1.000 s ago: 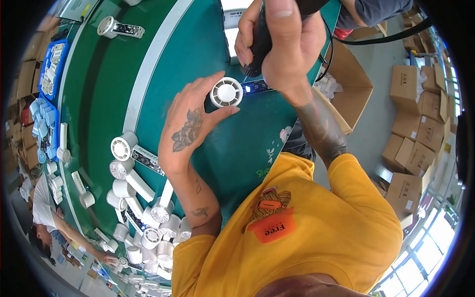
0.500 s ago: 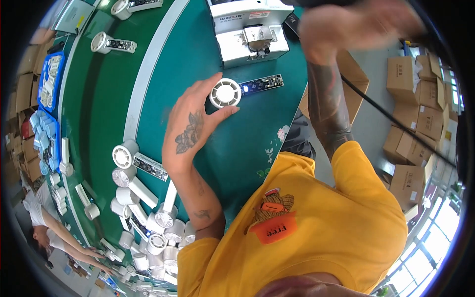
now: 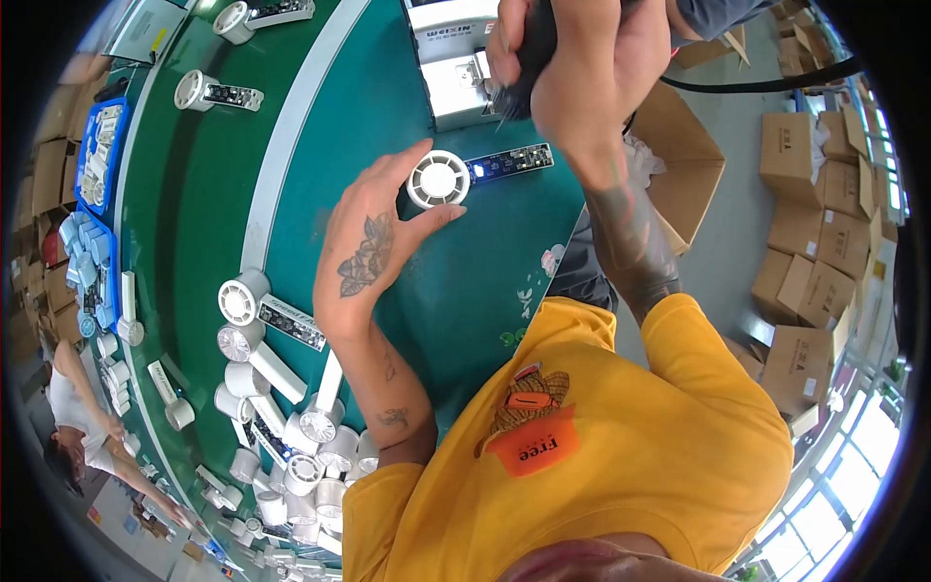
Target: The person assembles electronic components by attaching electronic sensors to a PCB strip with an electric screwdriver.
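Observation:
My left hand (image 3: pixel 373 228) curls its thumb and fingers around the round white head of a handheld fan (image 3: pixel 438 179) lying on the green table. The fan's handle is uncovered, with a blue circuit board (image 3: pixel 509 163) and a lit white-blue light near the head. Above and to the right, my right hand (image 3: pixel 606 73) is closed around a black tool (image 3: pixel 536 63), whose lower end looks bristly and blurred; its exact kind is hard to make out. Behind that tool stands a silver metal box-like fixture (image 3: pixel 451 58), partly hidden by the hand.
White fans (image 3: pixel 301 441) are heaped beside my left forearm. A green conveyor belt (image 3: pixel 218 184) carries more fans past a grey rail. Blue trays (image 3: pixel 102 150) hold parts at far left, where another person (image 3: pixel 87 407) reaches in. Cardboard boxes (image 3: pixel 810 252) and a black cable (image 3: pixel 766 85) are at right.
My right hand has swung left and down with the black tool, now in front of the silver fixture. The left hand stays around the fan head. The co-worker's arms have moved.

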Available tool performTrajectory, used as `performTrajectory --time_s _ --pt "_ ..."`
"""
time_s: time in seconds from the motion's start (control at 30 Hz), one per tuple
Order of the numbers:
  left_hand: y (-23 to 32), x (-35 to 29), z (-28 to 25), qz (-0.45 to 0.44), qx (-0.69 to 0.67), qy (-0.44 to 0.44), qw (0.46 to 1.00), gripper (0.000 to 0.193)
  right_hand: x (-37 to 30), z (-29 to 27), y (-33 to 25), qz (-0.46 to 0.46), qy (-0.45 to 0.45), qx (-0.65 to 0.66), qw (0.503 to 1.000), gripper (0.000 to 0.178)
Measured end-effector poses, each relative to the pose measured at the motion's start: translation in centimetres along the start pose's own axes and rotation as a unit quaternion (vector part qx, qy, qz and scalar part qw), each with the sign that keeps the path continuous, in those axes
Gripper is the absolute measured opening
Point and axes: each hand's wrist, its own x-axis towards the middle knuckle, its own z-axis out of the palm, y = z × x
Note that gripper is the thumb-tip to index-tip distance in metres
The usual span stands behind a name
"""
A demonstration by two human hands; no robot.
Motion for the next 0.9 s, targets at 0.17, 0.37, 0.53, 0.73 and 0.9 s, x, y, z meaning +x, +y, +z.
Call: performTrajectory --time_s 0.17,0.37,0.53,0.73,0.9 --pt "-0.1 0.1 0.0 -0.005 -0.023 -0.007 1.0 0.063 -2.1 0.6 -0.7 0.09 0.02 0.051 0.994 0.028" --pt "-0.6 0.0 0.6 0.04 -0.017 0.016 0.999 0.063 -2.6 0.6 1.1 0.063 -0.007 0.028 0.998 0.026" --pt "-0.3 0.0 0.3 0.04 -0.01 0.012 0.999 0.062 -3.8 0.3 0.9 0.06 0.01 0.04 0.997 0.034" --pt "-0.2 -0.2 0.3 0.063 0.041 0.022 0.997 0.062 -4.9 -0.9 0.8 0.077 -0.022 0.061 0.995 0.063" --pt "0.2 -0.2 0.4 0.065 0.045 0.018 0.997 0.061 -4.3 -0.9 4.2 -0.032 -0.032 0.065 0.997 0.054"
